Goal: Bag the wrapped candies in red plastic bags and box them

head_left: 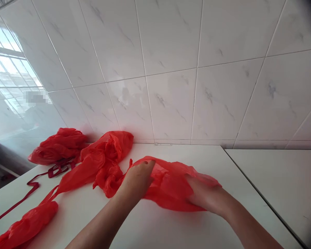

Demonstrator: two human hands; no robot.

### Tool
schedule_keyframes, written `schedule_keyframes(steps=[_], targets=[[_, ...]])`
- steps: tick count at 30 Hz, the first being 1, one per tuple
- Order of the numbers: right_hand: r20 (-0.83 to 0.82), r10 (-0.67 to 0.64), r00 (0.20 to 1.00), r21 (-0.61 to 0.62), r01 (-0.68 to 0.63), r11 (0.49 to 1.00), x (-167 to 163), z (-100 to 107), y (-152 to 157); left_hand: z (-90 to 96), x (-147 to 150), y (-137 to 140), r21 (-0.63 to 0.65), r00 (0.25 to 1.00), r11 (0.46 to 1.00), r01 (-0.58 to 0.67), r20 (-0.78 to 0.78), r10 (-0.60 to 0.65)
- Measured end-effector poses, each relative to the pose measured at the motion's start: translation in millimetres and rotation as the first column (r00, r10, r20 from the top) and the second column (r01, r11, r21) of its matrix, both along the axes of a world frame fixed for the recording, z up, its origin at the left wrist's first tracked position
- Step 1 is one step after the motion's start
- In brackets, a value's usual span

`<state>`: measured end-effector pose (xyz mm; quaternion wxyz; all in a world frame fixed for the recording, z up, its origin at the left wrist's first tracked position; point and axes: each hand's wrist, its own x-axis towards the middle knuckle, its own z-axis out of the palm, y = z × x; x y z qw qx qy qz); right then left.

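Observation:
A thin red plastic bag [171, 173] lies stretched over the white table between my hands. My left hand [143, 171] is closed on its left part, with the thumb on top and the other fingers mostly hidden. From the right, my right hand [200, 190] reaches into the bag's mouth as far as the wrist. The red film covers its fingers, so I cannot make out whether they are closed. Bunched red plastic [110, 178] touches the bag just left of my left hand.
More crumpled red bags [59, 145] lie along the tiled wall [171, 103] at the back left. A dark red ribbon [33, 186] trails over the left side. Another twisted red bag [31, 221] is at the front left. A seam [259, 192] divides the white tabletop [282, 186] on the right.

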<state>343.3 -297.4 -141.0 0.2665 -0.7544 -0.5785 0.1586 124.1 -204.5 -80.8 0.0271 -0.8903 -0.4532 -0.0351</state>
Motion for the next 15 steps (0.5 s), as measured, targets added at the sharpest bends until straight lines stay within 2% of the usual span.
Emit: schedule_keyframes(steps=[3, 6, 10, 13, 15], targets=[[-0.053, 0.14, 0.989, -0.222, -0.148, 0.964, -12.4, 23.1, -7.8, -11.6, 11.6, -7.9, -0.027, 0.969, 0.971, 0.239, -0.059, -0.24], [-0.064, 0.192, 0.979, -0.24, -0.202, 0.949, -27.2, 35.3, -3.2, -30.4, 23.5, -9.6, -0.057, 0.939, 0.942, 0.332, -0.08, -0.336], [-0.048, 0.131, 0.99, -0.201, -0.138, 0.97, -23.0, 28.1, 15.4, -49.2, 24.3, -9.0, -0.163, 0.917, 0.916, 0.367, -0.099, -0.386], [-0.028, 0.009, 1.0, -0.213, -0.015, 0.977, -2.2, 16.2, 27.0, -51.7, 16.4, -10.7, -0.202, 0.898, 0.9, 0.386, -0.142, -0.417], [-0.041, -0.024, 0.999, -0.243, 0.014, 0.97, 10.8, 9.6, 30.5, -48.8, 13.5, -12.8, -0.21, 0.893, 0.906, 0.367, -0.194, -0.406]])
